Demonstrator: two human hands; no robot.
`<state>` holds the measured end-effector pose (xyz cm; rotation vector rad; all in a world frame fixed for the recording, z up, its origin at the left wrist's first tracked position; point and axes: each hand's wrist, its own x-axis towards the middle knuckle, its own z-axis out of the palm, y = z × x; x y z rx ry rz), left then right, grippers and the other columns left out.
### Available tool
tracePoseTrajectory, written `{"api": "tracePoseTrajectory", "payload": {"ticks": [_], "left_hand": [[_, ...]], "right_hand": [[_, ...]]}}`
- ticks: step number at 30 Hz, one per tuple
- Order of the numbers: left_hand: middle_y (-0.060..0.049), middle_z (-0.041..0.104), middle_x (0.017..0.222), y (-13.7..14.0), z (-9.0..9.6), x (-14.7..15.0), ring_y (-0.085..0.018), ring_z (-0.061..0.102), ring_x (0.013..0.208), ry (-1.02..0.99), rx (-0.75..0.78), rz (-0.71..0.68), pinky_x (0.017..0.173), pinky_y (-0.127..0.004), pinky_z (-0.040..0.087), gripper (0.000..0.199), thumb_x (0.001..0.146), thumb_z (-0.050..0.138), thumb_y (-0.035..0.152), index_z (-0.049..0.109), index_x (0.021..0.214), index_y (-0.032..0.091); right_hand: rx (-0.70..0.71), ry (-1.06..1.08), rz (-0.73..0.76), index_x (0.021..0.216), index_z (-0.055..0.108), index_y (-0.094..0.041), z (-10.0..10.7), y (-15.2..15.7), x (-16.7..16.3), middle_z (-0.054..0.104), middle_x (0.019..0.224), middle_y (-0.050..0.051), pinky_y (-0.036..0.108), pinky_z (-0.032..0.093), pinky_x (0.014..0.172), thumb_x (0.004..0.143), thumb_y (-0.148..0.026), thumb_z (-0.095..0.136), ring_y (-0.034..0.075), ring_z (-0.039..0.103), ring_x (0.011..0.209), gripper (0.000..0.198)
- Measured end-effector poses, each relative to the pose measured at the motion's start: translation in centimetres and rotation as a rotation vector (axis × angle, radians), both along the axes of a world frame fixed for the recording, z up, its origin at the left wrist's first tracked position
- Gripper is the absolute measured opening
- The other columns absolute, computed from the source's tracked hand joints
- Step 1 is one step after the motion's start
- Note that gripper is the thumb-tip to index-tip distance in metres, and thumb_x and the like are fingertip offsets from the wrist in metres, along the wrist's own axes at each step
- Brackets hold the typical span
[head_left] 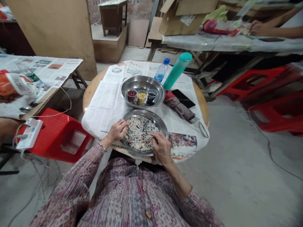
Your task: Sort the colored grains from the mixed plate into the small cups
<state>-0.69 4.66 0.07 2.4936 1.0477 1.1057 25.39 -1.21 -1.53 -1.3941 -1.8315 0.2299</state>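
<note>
A round metal tray (163, 124) holds a spread of mixed grains (139, 132), mostly white with red, yellow and dark beans among them. At its left rim my left hand (118, 130) has thumb and fingertips pinched together over the grains; anything between them is too small to see. My right hand (163, 147) rests over the right edge, fingers curled and pinched at the grains, their contents hidden. Behind the tray, a steel basin (142, 80) contains three clear cups: one of red beans (132, 95), one of yellow grains (141, 97), one of black beans (151, 96).
Newspaper (101, 107) covers the round table. A water bottle (161, 70), a green bottle-shaped container (177, 71), a dark phone (183, 98) and a folded umbrella (180, 108) lie or stand beyond the tray. A red stool (54, 132) bears a power strip (29, 134). Another person's hands (257, 28) are at the far-right table.
</note>
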Motion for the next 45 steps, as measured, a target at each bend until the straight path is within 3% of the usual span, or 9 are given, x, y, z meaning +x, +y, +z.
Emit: {"api": "tracePoseTrajectory", "payload": {"ticks": [13,21,24,26,28,31,38,41,45], "left_hand": [[-0.009,0.065,0.097,-0.1,0.2,0.0,-0.021,0.058,0.098,0.027,-0.067,0.006,0.093,-0.039,0.051,0.024,0.096,0.037,0.016,0.060,0.100,0.017],[-0.010,0.065,0.113,-0.2,2.4,0.0,-0.027,0.057,0.110,0.305,0.010,0.105,0.104,-0.049,0.041,0.018,0.094,0.051,0.024,0.062,0.108,0.018],[-0.013,0.061,0.119,0.0,2.7,1.4,-0.026,0.056,0.114,0.374,-0.062,0.096,0.100,-0.042,0.048,0.031,0.095,0.043,0.014,0.055,0.124,0.016],[-0.017,0.057,0.124,0.4,2.2,3.1,-0.028,0.055,0.116,0.406,-0.139,0.208,0.098,-0.043,0.049,0.043,0.092,0.041,0.008,0.047,0.134,0.012],[-0.021,0.055,0.126,1.1,1.7,4.9,-0.032,0.054,0.116,0.453,-0.205,0.336,0.098,-0.047,0.049,0.050,0.087,0.044,0.005,0.043,0.137,0.007],[-0.026,0.055,0.122,2.5,1.2,7.6,-0.037,0.053,0.116,0.488,-0.258,0.376,0.096,-0.052,0.047,0.047,0.084,0.046,0.005,0.046,0.130,0.001],[-0.018,0.061,0.108,4.3,1.8,10.4,-0.031,0.057,0.108,0.517,-0.316,0.186,0.098,-0.047,0.050,0.023,0.083,0.049,0.005,0.058,0.103,0.011],[-0.011,0.062,0.090,3.6,2.5,9.6,-0.027,0.061,0.097,0.535,-0.400,0.042,0.094,-0.042,0.053,0.018,0.083,0.047,0.004,0.060,0.090,0.015],[-0.010,0.062,0.091,0.8,4.1,8.0,-0.024,0.061,0.092,0.530,-0.435,-0.096,0.090,-0.039,0.055,0.017,0.088,0.045,0.006,0.060,0.090,0.015]], "right_hand": [[-0.050,-0.031,0.011,0.095,0.070,-0.022,0.3,-0.1,-0.1,0.071,0.093,0.006,0.035,0.053,0.087,0.090,-0.014,0.046,0.021,0.066,0.091,0.026],[-0.093,-0.166,0.044,0.113,0.064,-0.017,1.9,0.9,0.8,0.066,0.110,0.013,0.040,0.050,0.098,0.092,-0.022,0.050,0.026,0.061,0.108,0.026],[-0.177,-0.332,-0.018,0.111,0.063,-0.013,2.8,2.0,1.2,0.066,0.104,0.016,0.040,0.051,0.090,0.090,-0.014,0.045,0.028,0.062,0.101,0.028],[-0.278,-0.448,-0.061,0.107,0.063,-0.012,3.1,3.0,1.1,0.065,0.098,0.017,0.038,0.051,0.080,0.088,-0.010,0.042,0.028,0.064,0.090,0.028],[-0.355,-0.504,-0.080,0.107,0.062,-0.010,3.1,4.2,0.5,0.064,0.098,0.018,0.036,0.049,0.072,0.088,-0.009,0.042,0.026,0.064,0.082,0.028],[-0.398,-0.468,-0.080,0.112,0.062,-0.010,3.0,6.3,-0.7,0.063,0.107,0.019,0.034,0.048,0.071,0.087,-0.010,0.043,0.024,0.064,0.081,0.031],[-0.524,-0.293,0.007,0.104,0.071,-0.015,3.6,9.4,-1.7,0.071,0.103,0.015,0.031,0.047,0.078,0.084,-0.009,0.044,0.024,0.066,0.091,0.034],[-0.593,-0.234,0.125,0.094,0.073,-0.018,4.0,8.7,-0.9,0.074,0.097,0.011,0.029,0.046,0.078,0.083,-0.009,0.044,0.023,0.067,0.091,0.033],[-0.503,-0.209,0.292,0.087,0.071,-0.018,4.1,5.9,-0.1,0.074,0.089,0.008,0.029,0.047,0.081,0.083,-0.008,0.043,0.020,0.065,0.086,0.031]]}}
